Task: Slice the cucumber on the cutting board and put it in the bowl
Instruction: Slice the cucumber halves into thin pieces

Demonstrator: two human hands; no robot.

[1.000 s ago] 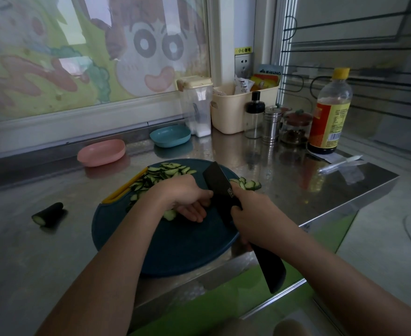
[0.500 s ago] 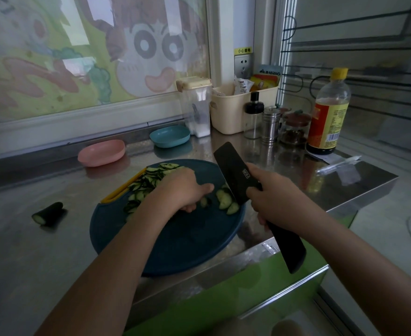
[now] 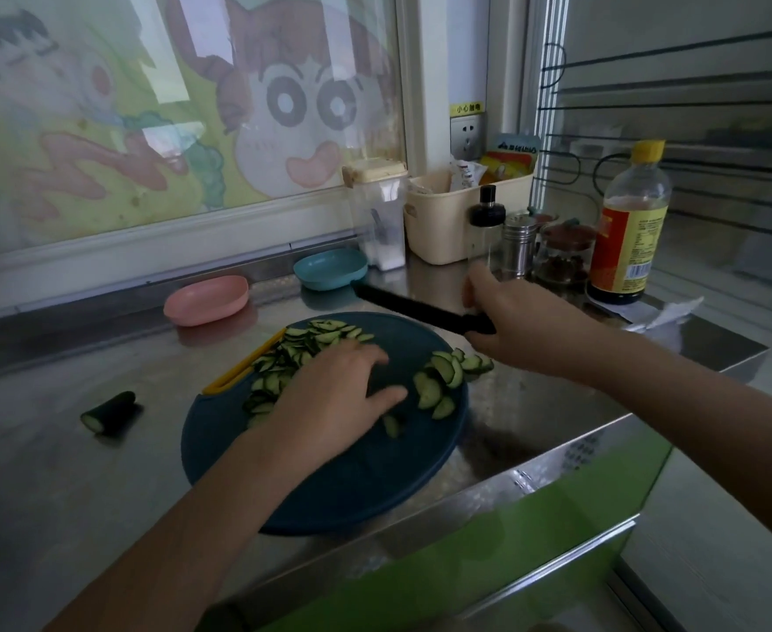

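A round dark blue cutting board [image 3: 352, 485] lies on the steel counter. Thin cucumber slices [image 3: 293, 353] are heaped on its far left part, and a smaller fan of slices [image 3: 443, 380] lies at its right edge. My left hand [image 3: 329, 394] rests flat on the board between the two heaps, fingers spread. My right hand [image 3: 512, 321] grips the handle of a black knife [image 3: 411, 307], blade pointing left above the board's far edge. A cucumber end piece [image 3: 110, 411] lies on the counter to the left. A pink bowl [image 3: 206, 299] and a teal bowl [image 3: 331, 269] stand behind the board.
At the back right stand a beige basket [image 3: 457, 221], a clear salt container [image 3: 382, 221], small spice jars [image 3: 518, 248] and a tall sauce bottle [image 3: 625, 230]. The counter edge [image 3: 557, 458] runs just right of the board. A window with cartoon pictures fills the back.
My right hand has lifted the knife off the board and swung it up and back, blade now lying level. My left hand has opened flat, leaving fresh slices at the board's right.
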